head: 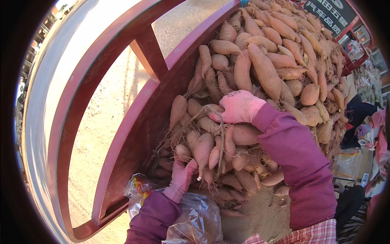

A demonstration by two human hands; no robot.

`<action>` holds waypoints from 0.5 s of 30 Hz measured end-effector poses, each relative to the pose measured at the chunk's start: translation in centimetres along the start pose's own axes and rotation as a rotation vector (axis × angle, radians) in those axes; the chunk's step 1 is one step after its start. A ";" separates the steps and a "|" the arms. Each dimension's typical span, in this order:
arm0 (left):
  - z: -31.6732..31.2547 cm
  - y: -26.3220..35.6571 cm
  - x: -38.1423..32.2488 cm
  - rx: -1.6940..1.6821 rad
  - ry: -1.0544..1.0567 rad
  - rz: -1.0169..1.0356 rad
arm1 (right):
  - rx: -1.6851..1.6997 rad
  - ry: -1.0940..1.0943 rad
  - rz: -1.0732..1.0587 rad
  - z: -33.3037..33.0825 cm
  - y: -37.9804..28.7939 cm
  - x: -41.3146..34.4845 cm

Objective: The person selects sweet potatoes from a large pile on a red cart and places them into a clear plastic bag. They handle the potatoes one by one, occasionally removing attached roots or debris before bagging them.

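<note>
A big heap of sweet potatoes (pixel 268 70) fills the red metal truck bed before me. My right hand (pixel 239 106), in a pink knit glove, curls over the top of a rooty cluster of sweet potatoes (pixel 204 146), where a dry vine stem (pixel 222 143) bends under the thumb. Its fingertips are partly hidden. Lower left, my left hand (pixel 182 177), gloved alike, grips a sweet potato (pixel 183 152) at the cluster's lower edge, with the fingers mostly behind it. Clear plastic bags (pixel 198 216) lie crumpled beside and beneath the left wrist.
A red metal side wall (pixel 137 137) with an open rail frame (pixel 88 70) curves along the left. Soil-dusted floor (pixel 253 219) shows below the heap. At right, another person (pixel 377 131) is partly visible near cardboard (pixel 350 164). A dark panel (pixel 330 13) bearing writing stands at the far end.
</note>
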State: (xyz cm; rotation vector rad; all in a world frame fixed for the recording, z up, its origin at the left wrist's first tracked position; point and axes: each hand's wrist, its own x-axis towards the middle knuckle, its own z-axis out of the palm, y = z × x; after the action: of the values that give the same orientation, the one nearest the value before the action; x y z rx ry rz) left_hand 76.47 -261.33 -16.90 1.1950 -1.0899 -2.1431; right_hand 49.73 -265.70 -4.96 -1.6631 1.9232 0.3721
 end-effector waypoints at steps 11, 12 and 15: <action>14.7 3.8 -5.9 0.989 -0.659 0.196 | 0.427 -0.148 0.426 4.7 5.7 -21.1; 16.2 3.6 -6.3 1.064 -0.713 0.188 | 0.395 -0.135 0.471 6.0 7.0 -22.9; 19.6 2.9 -7.3 1.115 -0.958 0.259 | 0.148 -0.029 0.506 8.1 9.4 -26.2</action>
State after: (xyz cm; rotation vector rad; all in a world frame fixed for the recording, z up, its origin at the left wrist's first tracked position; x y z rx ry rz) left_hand 63.58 -249.73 -4.81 0.1638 -2.8718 -1.8330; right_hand 44.30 -238.13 2.29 -1.0581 2.2761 0.4289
